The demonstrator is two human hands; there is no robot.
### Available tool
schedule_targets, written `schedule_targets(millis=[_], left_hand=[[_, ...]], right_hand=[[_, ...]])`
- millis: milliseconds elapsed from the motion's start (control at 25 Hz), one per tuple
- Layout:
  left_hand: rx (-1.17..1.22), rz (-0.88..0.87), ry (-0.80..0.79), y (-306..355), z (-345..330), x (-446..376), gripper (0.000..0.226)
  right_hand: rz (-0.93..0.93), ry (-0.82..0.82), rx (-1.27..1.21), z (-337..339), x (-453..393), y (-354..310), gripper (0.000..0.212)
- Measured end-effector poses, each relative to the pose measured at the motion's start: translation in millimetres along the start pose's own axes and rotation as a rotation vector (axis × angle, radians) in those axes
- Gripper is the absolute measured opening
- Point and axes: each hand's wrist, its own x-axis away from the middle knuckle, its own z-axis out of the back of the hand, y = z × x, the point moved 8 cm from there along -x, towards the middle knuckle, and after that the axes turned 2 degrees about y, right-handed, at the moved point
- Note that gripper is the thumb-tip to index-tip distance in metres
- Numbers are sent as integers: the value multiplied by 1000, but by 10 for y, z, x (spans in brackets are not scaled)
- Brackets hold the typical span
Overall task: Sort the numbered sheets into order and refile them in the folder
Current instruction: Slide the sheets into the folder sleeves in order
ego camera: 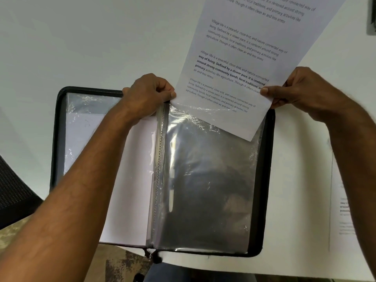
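A black zip folder (264, 180) lies open on the white table, with clear plastic sleeves on both sides. A printed sheet (240, 58) stands tilted above the right-hand sleeve (207, 180), its lower corner tucked inside the sleeve's top. My left hand (148, 94) pinches the top edge of that sleeve near the spine. My right hand (301, 92) pinches the sheet's right edge. The left-hand sleeve (130, 180) holds a white sheet, blank side up.
More printed sheets (343, 200) lie on the white table (81, 47) to the right of the folder, partly under my right forearm. A dark mesh chair (14, 192) is at the left. The table's front edge runs just below the folder.
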Motion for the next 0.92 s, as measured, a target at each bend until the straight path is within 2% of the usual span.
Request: schedule_targets(millis=[80, 200, 320, 560, 760, 920], left_hand=[[-1, -5, -16, -12, -1, -1, 21], [51, -3, 17, 3, 13, 7, 13], [53, 6, 16, 9, 16, -3, 13], [-38, -10, -104, 34, 21, -37, 22], [-311, -40, -127, 145, 46, -60, 54], [-547, -8, -140, 296, 68, -102, 58]], right_hand=[[-9, -11, 8, -1, -16, -16, 29], [-15, -23, 46, 6, -26, -66, 9], [-24, -19, 75, 12, -41, -82, 12], [-32, -36, 80, -31, -65, -83, 9], [-32, -47, 39, -21, -70, -74, 28], [-15, -50, 22, -19, -62, -69, 30]])
